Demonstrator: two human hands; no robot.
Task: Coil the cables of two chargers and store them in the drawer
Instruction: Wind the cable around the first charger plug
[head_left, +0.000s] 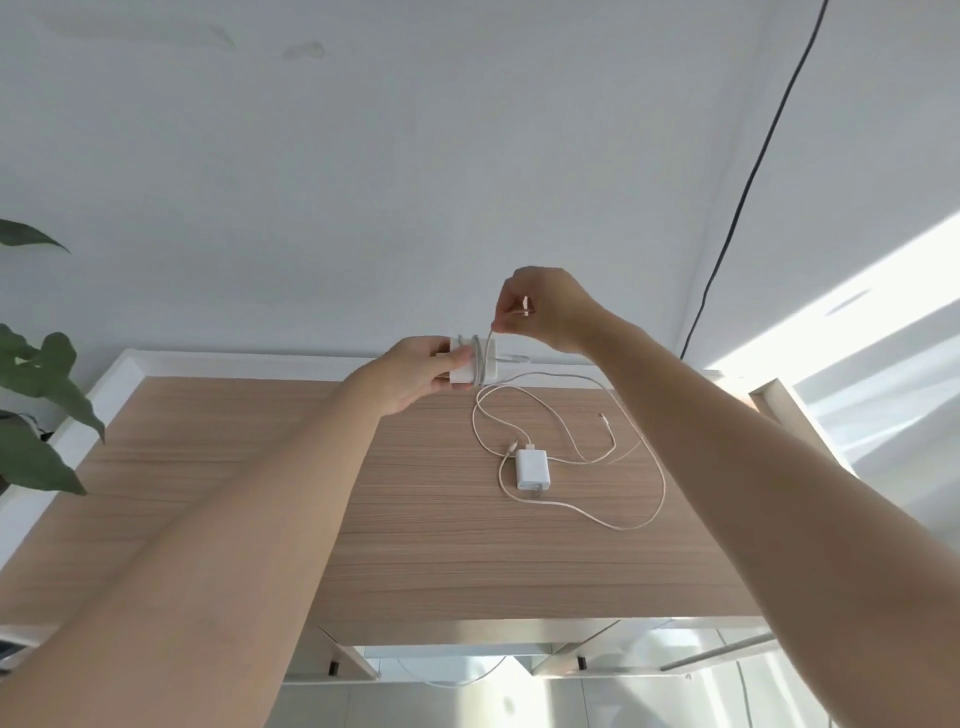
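Fingers (457, 358) of the left hand (415, 374) are clenched around a white charger block (480, 366), held up over the far edge of the wooden tabletop (260, 493), with a few turns of its cable (561, 379) already wound round it. Just right and a little higher, the right hand (545, 306) pinches that cable between thumb and fingertips, the slack trailing down onto the tabletop. Nearer, a second white charger (531, 469) lies flat, its own cable (623, 519) sprawled in loose loops around it.
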